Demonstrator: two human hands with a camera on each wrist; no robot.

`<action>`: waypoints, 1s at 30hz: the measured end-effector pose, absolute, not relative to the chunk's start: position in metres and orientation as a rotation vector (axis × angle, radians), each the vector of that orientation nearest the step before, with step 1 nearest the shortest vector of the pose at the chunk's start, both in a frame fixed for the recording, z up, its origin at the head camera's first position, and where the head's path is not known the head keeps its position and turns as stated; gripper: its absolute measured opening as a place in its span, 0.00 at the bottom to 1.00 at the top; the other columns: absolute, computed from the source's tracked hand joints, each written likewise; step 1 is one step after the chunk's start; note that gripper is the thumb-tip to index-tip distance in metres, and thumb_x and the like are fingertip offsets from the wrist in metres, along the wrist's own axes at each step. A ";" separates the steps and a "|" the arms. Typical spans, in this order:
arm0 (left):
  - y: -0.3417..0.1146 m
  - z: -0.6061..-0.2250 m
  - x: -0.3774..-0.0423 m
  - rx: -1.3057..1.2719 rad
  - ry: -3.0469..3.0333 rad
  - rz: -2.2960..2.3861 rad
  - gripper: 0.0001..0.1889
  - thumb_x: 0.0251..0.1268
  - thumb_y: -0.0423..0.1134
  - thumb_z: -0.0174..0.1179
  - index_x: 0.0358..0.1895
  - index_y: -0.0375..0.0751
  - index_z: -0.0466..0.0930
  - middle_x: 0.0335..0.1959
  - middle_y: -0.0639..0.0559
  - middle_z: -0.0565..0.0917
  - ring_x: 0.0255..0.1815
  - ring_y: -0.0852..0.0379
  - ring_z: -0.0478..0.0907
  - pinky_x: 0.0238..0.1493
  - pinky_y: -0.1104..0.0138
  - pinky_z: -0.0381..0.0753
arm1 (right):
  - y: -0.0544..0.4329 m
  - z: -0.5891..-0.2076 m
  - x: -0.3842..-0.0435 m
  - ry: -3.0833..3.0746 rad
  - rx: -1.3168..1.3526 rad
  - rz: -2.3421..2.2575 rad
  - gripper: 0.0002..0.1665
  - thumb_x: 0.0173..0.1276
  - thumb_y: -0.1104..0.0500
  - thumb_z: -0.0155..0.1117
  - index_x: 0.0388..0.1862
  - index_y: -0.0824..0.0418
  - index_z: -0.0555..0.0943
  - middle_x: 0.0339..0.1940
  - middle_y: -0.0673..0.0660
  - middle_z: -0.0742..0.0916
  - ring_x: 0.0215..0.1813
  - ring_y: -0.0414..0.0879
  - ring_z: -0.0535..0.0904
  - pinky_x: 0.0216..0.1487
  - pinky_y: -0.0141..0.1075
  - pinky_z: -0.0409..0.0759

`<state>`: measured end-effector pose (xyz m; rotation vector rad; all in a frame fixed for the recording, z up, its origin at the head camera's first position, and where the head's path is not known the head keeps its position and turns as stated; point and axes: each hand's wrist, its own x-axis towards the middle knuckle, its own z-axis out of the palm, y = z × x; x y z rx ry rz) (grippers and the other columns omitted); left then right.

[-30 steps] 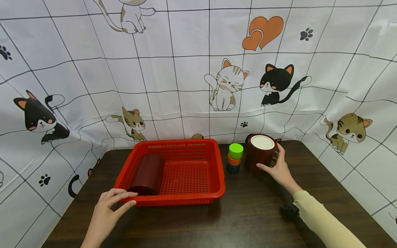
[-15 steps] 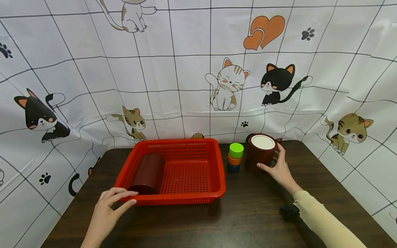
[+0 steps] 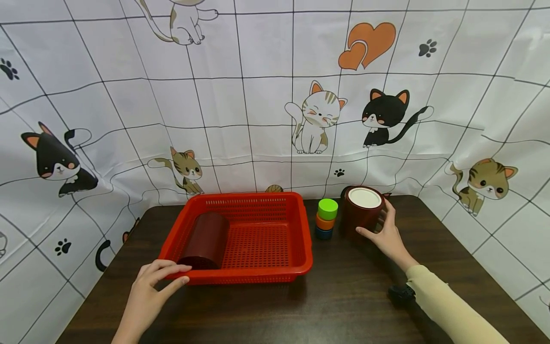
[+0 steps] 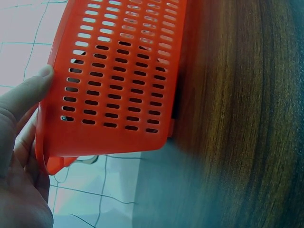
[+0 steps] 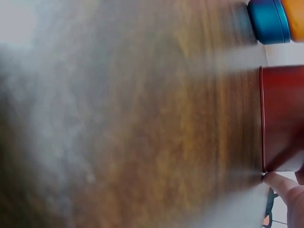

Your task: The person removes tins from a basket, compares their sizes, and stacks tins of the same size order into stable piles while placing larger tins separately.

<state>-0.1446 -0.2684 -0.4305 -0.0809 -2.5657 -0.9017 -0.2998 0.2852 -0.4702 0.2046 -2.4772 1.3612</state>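
Red basket (image 3: 258, 274): L hand (image 3: 148, 289) pinching its near-L rim. Brown cylinder (image 3: 206, 239) lying inside, just beyond L hand. Dark-red canister (image 3: 355, 212) upright, R hand (image 3: 388, 234) gripping its R side. Coloured stack (image 3: 325, 220), L of R hand, cd topple if canister's swung left. Vs 0.5s ago: basically no chg, both hands same spots.

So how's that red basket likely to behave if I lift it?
The red basket is probably light for its size, given its perforated walls. It may dip left, where the brown cylinder lies on its side, and that round shape could roll if tilted.
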 end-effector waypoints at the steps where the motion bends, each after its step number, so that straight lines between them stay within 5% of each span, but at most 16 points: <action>1: -0.268 -0.430 -0.145 -0.081 -2.569 -0.901 0.11 0.55 0.46 0.73 0.42 0.65 0.88 0.43 0.61 0.80 0.50 0.69 0.60 0.47 0.55 0.67 | 0.285 -0.470 -0.299 -2.472 0.202 1.371 0.70 0.61 0.56 0.74 0.79 0.43 0.29 0.77 0.74 0.56 0.74 0.76 0.59 0.64 0.68 0.68; 30: -0.269 -0.430 -0.146 -0.066 -2.591 -0.892 0.11 0.55 0.49 0.72 0.43 0.66 0.88 0.43 0.60 0.81 0.50 0.68 0.60 0.47 0.54 0.68 | 0.292 -0.425 -0.288 -2.268 0.253 1.451 0.68 0.60 0.62 0.73 0.80 0.45 0.32 0.80 0.67 0.50 0.80 0.66 0.45 0.71 0.71 0.49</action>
